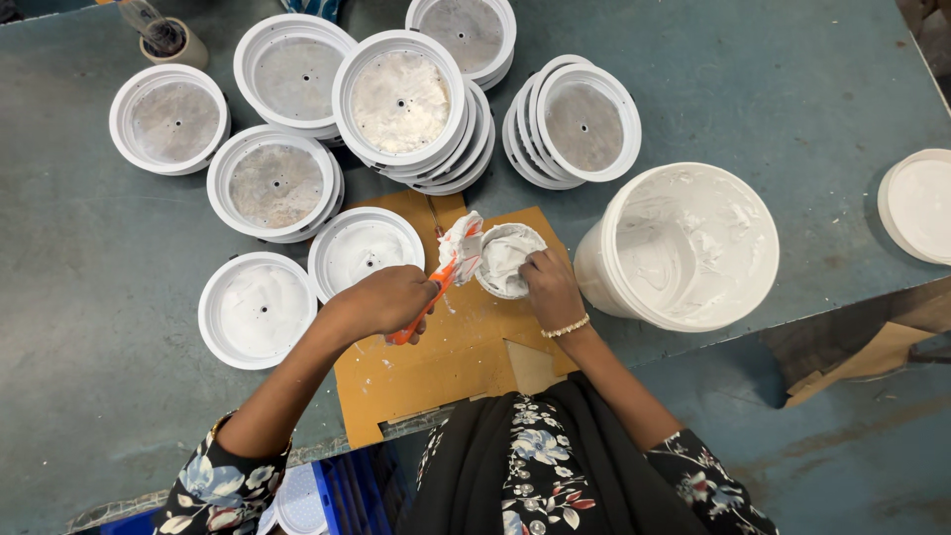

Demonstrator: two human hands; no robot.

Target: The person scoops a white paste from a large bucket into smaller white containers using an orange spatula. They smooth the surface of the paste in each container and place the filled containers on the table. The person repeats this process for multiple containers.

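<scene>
My left hand (388,300) is shut on an orange-handled brush (443,275) whose bristles are loaded with white paste. The brush tip hangs beside a small white bowl (507,260) of paste. My right hand (551,287) grips that bowl's near rim, a bead bracelet on the wrist. Both rest above a brown cardboard sheet (451,367) on the teal table (79,297). Two paste-coated round white dishes (260,309) (364,248) lie just left of my left hand.
A large white bucket (684,243) of paste stands to the right of the bowl. Several stacks of round white dishes (401,99) (580,124) fill the back of the table. A white lid (916,205) lies far right. A small cup with a tool (168,40) stands back left.
</scene>
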